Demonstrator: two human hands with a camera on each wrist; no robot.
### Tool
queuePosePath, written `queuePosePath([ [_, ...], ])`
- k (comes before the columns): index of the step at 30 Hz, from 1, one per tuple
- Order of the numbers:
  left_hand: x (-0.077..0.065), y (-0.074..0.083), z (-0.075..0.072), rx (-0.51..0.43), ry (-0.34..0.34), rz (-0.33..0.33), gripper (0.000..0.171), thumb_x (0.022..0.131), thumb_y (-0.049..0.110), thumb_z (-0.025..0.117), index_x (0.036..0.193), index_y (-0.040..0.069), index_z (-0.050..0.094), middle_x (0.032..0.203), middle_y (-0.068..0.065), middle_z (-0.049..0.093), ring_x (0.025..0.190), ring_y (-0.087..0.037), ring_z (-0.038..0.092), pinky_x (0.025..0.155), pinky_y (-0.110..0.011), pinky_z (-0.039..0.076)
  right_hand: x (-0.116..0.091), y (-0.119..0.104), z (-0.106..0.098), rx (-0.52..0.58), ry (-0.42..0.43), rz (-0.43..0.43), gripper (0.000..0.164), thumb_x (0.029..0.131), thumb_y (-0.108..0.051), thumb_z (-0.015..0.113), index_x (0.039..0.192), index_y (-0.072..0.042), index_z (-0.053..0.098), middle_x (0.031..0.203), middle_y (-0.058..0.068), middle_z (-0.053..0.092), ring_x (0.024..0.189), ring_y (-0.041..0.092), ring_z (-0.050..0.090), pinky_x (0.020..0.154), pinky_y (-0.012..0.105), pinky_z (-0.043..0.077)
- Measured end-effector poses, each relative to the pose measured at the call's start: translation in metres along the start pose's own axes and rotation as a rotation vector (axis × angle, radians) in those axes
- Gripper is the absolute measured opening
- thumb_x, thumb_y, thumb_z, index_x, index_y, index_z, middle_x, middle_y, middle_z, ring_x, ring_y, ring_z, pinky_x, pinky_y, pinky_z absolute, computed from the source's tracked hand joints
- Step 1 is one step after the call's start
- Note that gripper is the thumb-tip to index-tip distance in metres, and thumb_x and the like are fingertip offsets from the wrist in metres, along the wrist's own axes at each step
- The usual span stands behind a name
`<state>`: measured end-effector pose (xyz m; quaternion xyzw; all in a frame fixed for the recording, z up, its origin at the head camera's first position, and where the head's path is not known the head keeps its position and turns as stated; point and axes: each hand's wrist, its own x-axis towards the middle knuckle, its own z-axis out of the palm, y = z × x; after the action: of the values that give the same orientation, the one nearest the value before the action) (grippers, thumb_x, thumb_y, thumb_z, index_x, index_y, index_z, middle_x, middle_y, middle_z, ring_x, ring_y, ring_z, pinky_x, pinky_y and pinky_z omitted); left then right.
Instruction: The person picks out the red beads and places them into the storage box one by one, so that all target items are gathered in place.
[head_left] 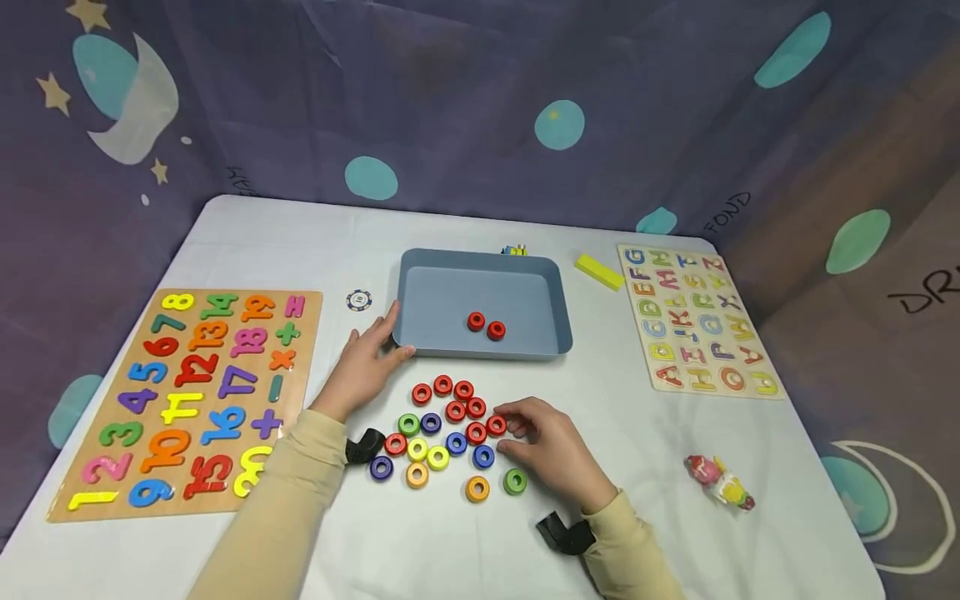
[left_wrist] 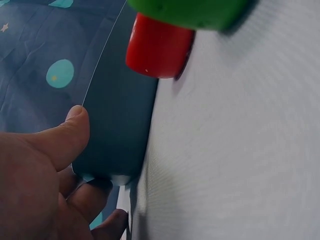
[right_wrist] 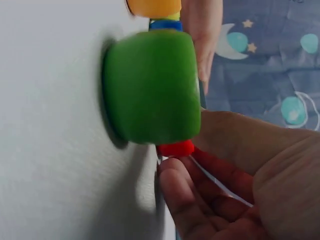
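Observation:
My left hand [head_left: 362, 367] holds the near left corner of a grey-blue tray [head_left: 480, 353], thumb at the front wall and fingers along the left side. In the left wrist view the thumb [left_wrist: 75, 132] lies against the tray's wall [left_wrist: 117, 120]. Two red rings [head_left: 476, 322] lie inside the tray. My right hand [head_left: 558, 450] has thumb and index finger on either side of a red ring [head_left: 496, 425] at the right of the loose rings. In the right wrist view that ring [right_wrist: 176, 148] shows between the fingers, partly hidden by a nearer green ring [right_wrist: 152, 87].
Several red, yellow, blue, purple, orange and green rings [head_left: 437, 457] lie between the hands. A number board [head_left: 311, 333] is at left, a letter board [head_left: 645, 333] at right. A poker chip [head_left: 359, 300], yellow block [head_left: 600, 272] and small figure [head_left: 720, 482] also lie on the table.

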<state>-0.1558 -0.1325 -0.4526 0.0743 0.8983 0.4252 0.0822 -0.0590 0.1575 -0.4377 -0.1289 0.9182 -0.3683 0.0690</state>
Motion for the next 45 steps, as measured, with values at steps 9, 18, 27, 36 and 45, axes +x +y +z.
queuePosePath([
  [9,0.0,-0.003,-0.001,-0.002,-0.001,-0.012,0.077,0.095,0.045,0.055,0.155,0.032,0.01,0.157,-0.006,0.029,0.149,-0.031,0.019,0.123,-0.053,-0.005,0.003,0.002,0.006,0.011,0.052,0.025,0.032,0.079,-0.009,0.078,0.107,-0.02,0.069,0.095,-0.012,0.063,0.079,0.002,0.059,0.071,0.021,0.054],
  [18,0.001,-0.001,-0.001,0.001,-0.002,-0.001,0.076,0.095,0.045,0.055,0.155,0.033,0.009,0.158,-0.005,0.029,0.149,-0.03,0.02,0.123,-0.051,-0.005,0.013,-0.004,-0.014,0.034,0.088,0.041,0.03,0.08,-0.007,0.077,0.107,-0.017,0.068,0.093,-0.006,0.064,0.08,0.005,0.06,0.073,0.024,0.056],
  [27,0.001,-0.002,-0.001,0.014,0.007,-0.002,0.077,0.095,0.045,0.055,0.155,0.031,0.01,0.157,-0.007,0.029,0.148,-0.031,0.021,0.123,-0.052,-0.005,0.091,-0.002,-0.05,0.038,0.22,0.084,0.027,0.086,-0.014,0.072,0.113,-0.011,0.065,0.099,0.003,0.066,0.088,0.016,0.061,0.078,0.032,0.056],
  [36,0.0,0.001,0.008,-0.006,0.003,-0.005,0.077,0.094,0.047,0.056,0.155,0.031,0.011,0.156,-0.011,0.032,0.149,-0.029,0.021,0.124,-0.05,-0.005,0.128,0.015,-0.045,-0.003,0.25,0.2,0.029,0.088,-0.013,0.068,0.116,-0.008,0.064,0.101,0.008,0.067,0.092,0.021,0.062,0.079,0.032,0.054],
  [45,0.0,-0.001,0.004,0.002,0.015,-0.011,0.076,0.094,0.046,0.055,0.155,0.033,0.011,0.155,-0.008,0.035,0.149,-0.028,0.022,0.124,-0.049,-0.004,0.131,0.013,-0.039,-0.025,0.237,0.211,0.036,0.09,-0.009,0.063,0.126,-0.01,0.06,0.116,0.009,0.064,0.101,0.023,0.062,0.085,0.037,0.056],
])
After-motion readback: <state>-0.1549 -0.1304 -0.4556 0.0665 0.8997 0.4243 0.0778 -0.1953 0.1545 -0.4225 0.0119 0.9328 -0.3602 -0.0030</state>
